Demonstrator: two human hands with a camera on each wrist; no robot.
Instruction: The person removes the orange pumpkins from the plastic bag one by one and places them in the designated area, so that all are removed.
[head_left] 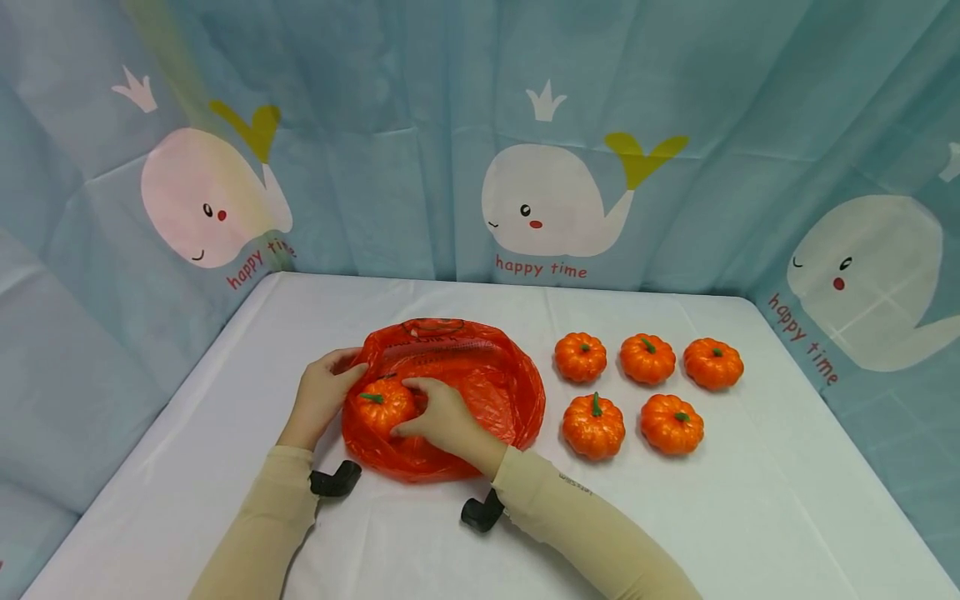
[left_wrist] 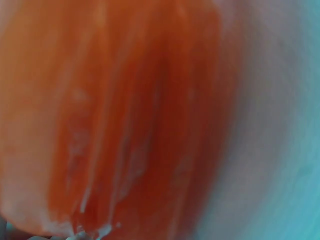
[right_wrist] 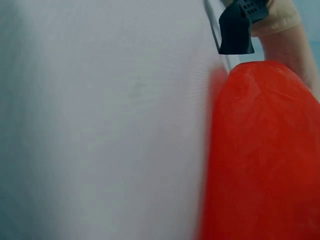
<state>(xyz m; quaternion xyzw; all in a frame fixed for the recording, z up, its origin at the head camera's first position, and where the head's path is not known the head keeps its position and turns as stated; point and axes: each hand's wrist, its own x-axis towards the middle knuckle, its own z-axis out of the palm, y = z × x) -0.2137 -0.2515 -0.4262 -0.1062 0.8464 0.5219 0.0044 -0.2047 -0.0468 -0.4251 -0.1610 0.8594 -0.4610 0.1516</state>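
A red plastic bag (head_left: 480, 387) lies with its mouth spread wide on the white table. My left hand (head_left: 322, 398) grips the bag's left rim, thumb over the edge; some of its fingers are hidden behind the plastic. Inside the bag, at its left side, is a small orange pumpkin (head_left: 384, 407) with a green stem. My right hand (head_left: 446, 419) reaches in over the near rim and holds this pumpkin from the right between thumb and fingers. Blurred red plastic of the bag (left_wrist: 140, 120) fills much of the left wrist view. The bag's outer side (right_wrist: 270, 160) shows in the right wrist view.
Right of the bag stand several more orange pumpkins (head_left: 592, 427) in two rows on the white table (head_left: 787, 492). A blue curtain (head_left: 375, 200) with whale prints hangs behind the table and along its sides. Black wrist cameras (head_left: 335, 479) sit below both hands.
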